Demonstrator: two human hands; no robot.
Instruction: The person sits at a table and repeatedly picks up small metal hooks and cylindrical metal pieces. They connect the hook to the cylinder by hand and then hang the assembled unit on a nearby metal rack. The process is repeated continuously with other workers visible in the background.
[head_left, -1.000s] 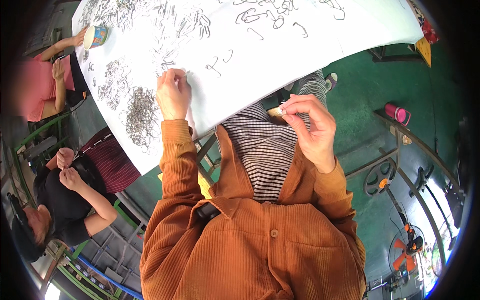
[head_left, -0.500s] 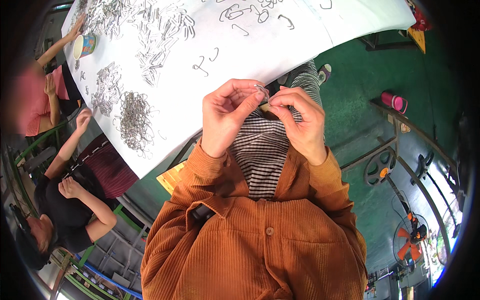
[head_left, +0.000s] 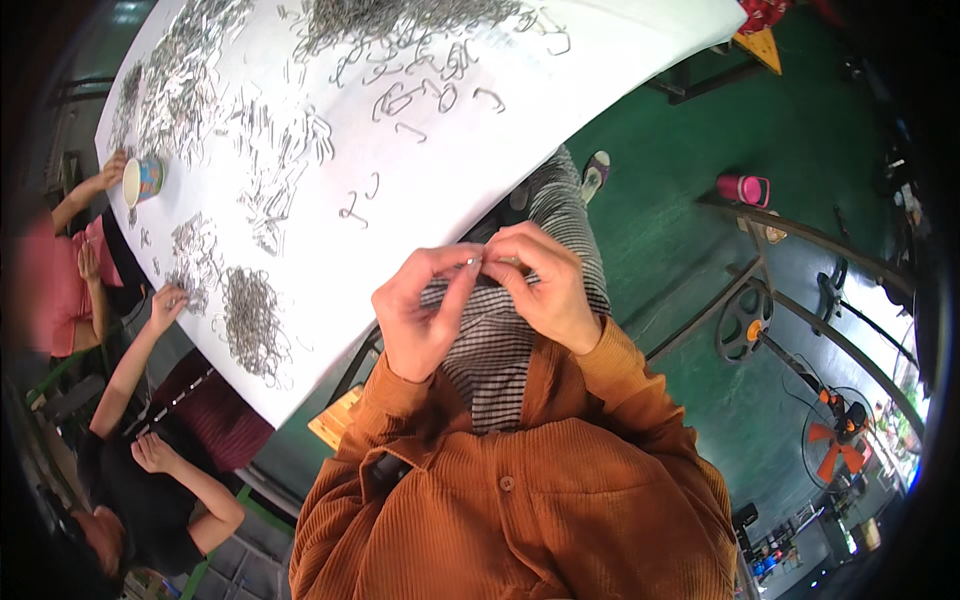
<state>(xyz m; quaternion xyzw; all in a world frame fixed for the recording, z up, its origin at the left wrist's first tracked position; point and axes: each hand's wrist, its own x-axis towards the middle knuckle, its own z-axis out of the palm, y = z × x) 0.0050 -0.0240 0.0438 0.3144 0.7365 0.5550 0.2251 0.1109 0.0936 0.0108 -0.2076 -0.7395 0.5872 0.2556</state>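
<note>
My left hand point(head_left: 420, 310) and my right hand point(head_left: 545, 285) meet above my lap, just off the table's near edge. Both are closed in a pinch, fingertips nearly touching. A small shiny metal piece point(head_left: 472, 262) glints between them; fingers cover most of it, so its shape is hidden. On the white table point(head_left: 330, 270), two loose wire hooks point(head_left: 360, 195) lie closest to my hands. Farther off lie a large heap of dark wire hooks point(head_left: 370, 25) and many loose metal strips point(head_left: 270, 170). A tangled pile of wire pieces point(head_left: 252, 325) sits near the left edge.
At the left, a person in black point(head_left: 140, 490) reaches to a small metal pile point(head_left: 195, 255); a person in pink point(head_left: 70, 280) has a hand by a paper tub point(head_left: 143, 182). On the right are a pink bottle point(head_left: 743, 189), a metal frame point(head_left: 830, 248) and a fan point(head_left: 838, 440).
The view has shifted, showing more of the far table. My fingertips have drawn closer together, covering more of the metal piece. The person in black has lowered a hand onto the small pile.
</note>
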